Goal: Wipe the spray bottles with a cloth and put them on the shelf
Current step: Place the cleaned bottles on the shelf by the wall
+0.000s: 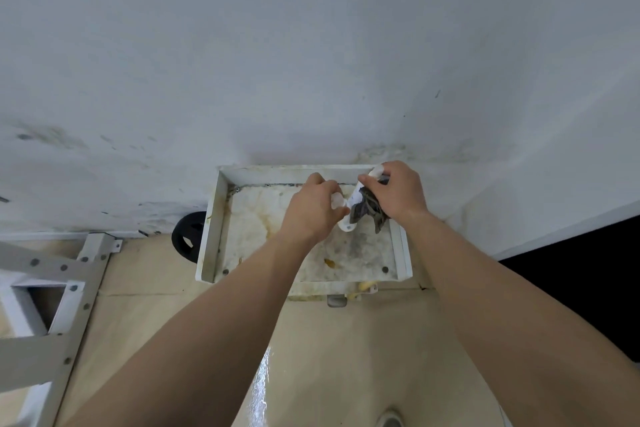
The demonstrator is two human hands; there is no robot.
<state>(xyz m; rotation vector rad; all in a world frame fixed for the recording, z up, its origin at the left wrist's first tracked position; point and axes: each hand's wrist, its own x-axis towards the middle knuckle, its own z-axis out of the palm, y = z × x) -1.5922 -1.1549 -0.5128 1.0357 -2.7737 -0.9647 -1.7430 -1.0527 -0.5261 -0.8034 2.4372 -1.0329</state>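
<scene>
**One bottle mid-wipe, not yet shelved**

I see the left hand (311, 211) clenched round the lower end of the spray bottle (354, 198), the right hand (398, 191) at its two o'clock gripping the cloth (367, 210) against it. Both hover over the shelf (211, 229); placing remains.

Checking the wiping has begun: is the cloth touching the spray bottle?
Touching. The head view shows the grey cloth pressed against the white spray bottle by the right hand.
</scene>
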